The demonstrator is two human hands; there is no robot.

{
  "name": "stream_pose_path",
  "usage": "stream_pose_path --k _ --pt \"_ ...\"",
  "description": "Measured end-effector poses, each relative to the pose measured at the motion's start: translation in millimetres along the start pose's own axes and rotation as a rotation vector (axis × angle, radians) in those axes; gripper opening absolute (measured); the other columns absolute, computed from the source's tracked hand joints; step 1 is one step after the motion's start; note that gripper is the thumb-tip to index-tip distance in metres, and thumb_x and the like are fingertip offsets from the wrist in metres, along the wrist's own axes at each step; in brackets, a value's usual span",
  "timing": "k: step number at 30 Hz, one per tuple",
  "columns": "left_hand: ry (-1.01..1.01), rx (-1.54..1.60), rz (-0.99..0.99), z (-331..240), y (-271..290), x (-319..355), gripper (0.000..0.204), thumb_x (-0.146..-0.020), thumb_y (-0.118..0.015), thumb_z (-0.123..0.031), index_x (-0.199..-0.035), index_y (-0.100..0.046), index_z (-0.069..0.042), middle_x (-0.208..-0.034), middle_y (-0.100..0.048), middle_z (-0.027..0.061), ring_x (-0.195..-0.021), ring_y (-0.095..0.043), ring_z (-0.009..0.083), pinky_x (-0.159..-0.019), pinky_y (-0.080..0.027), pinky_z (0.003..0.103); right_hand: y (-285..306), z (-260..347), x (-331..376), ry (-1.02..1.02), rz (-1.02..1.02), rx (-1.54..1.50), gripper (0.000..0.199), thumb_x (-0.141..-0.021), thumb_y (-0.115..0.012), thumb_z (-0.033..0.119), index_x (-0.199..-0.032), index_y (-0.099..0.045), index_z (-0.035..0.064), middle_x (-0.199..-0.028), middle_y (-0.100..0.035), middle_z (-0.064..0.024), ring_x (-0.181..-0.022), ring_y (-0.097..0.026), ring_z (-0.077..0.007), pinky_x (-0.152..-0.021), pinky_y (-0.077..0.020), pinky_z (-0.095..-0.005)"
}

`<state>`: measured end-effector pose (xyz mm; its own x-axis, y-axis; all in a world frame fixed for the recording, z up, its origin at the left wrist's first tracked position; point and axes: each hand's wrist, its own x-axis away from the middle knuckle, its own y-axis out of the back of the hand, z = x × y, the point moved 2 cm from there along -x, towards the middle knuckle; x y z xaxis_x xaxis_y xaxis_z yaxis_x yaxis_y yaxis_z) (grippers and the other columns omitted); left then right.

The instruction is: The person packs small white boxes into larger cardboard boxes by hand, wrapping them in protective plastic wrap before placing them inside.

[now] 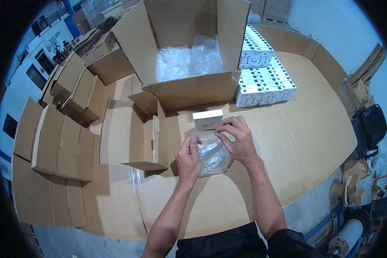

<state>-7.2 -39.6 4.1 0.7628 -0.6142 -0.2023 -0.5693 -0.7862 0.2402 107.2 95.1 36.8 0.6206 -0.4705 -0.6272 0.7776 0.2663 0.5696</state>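
Observation:
A clear plastic bag [213, 157] hangs between my two hands over the table. My left hand [188, 160] grips its left edge, thumb on top. My right hand [237, 141] pinches the bag near its upper right, fingertips together. At the bag's upper end is a small white box [207, 121] with a small red mark; I cannot tell whether it is inside the bag or just behind it. Left of my hands stands an open brown carton [148, 144], its flaps raised.
A large open carton [189, 92] behind my hands holds clear plastic bags [188, 63]. White patterned boxes [266, 81] are stacked to its right. Several brown cartons [58, 146] line the left side. Cardboard covers the table [305, 142]; a black chair [370, 129] stands beyond its right edge.

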Motion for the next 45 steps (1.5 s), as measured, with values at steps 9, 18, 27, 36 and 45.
stream_pose_path --k 9,18,27,36,45 --pt "-0.029 -0.122 -0.009 6.5 1.9 -4.3 0.037 -0.109 -0.046 -0.03 -0.095 -0.061 0.001 -0.069 -0.06 0.0144 -0.062 -0.058 0.0218 -0.062 -0.047 0.04 5.2 7.0 -2.0 0.048 0.035 -0.05 0.02 -0.075 -0.08 -0.002 -0.092 -0.074 0.0068 -0.094 -0.069 -0.005 -0.093 -0.061 -0.0247 -0.084 -0.0511 -0.0377" --pt "0.021 -0.125 0.082 1.4 3.0 -3.3 0.032 -0.107 -0.052 -0.028 -0.098 -0.063 0.001 -0.079 -0.068 0.0164 -0.071 -0.069 0.0253 -0.065 -0.052 0.039 10.7 9.7 1.6 -0.134 0.253 -0.055 0.01 -0.087 -0.071 0.01 -0.096 -0.071 0.0069 -0.079 -0.067 -0.0086 -0.085 -0.062 -0.0245 -0.086 -0.0433 -0.0377" --pt "-0.013 0.021 0.336 8.8 -1.6 -2.4 0.076 -0.073 -0.09 -0.014 -0.134 -0.047 -0.005 -0.093 -0.074 0.0182 -0.084 -0.075 0.0216 -0.072 -0.059 0.035 9.3 4.9 -0.7 -0.272 0.264 -0.186 0.014 -0.085 -0.072 0.012 -0.097 -0.072 0.0039 -0.09 -0.074 -0.012 -0.076 -0.069 -0.026 -0.091 -0.0437 -0.0388" --pt "0.124 0.051 0.407 14.0 -2.2 -6.3 0.056 -0.074 -0.089 -0.011 -0.121 -0.059 -0.006 -0.093 -0.076 0.0132 -0.085 -0.074 0.0175 -0.07 -0.057 0.033 3.2 3.9 7.6 -0.116 0.254 -0.29 0.017 -0.088 -0.07 0.014 -0.103 -0.074 0.0079 -0.09 -0.075 -0.0109 -0.081 -0.068 -0.025 -0.094 -0.0428 -0.0384" --pt "0.117 0.084 0.331 30.6 -2.5 -8.0 0.049 -0.074 -0.09 -0.015 -0.113 -0.063 -0.002 -0.094 -0.076 0.0123 -0.084 -0.073 0.0164 -0.072 -0.057 0.032 15.5 -5.3 -0.2 -0.434 -0.069 -0.482 0.02 -0.098 -0.064 0.018 -0.095 -0.072 -0.0001 -0.067 -0.07 -0.0063 -0.059 -0.064 -0.0131 -0.074 -0.0488 -0.027"
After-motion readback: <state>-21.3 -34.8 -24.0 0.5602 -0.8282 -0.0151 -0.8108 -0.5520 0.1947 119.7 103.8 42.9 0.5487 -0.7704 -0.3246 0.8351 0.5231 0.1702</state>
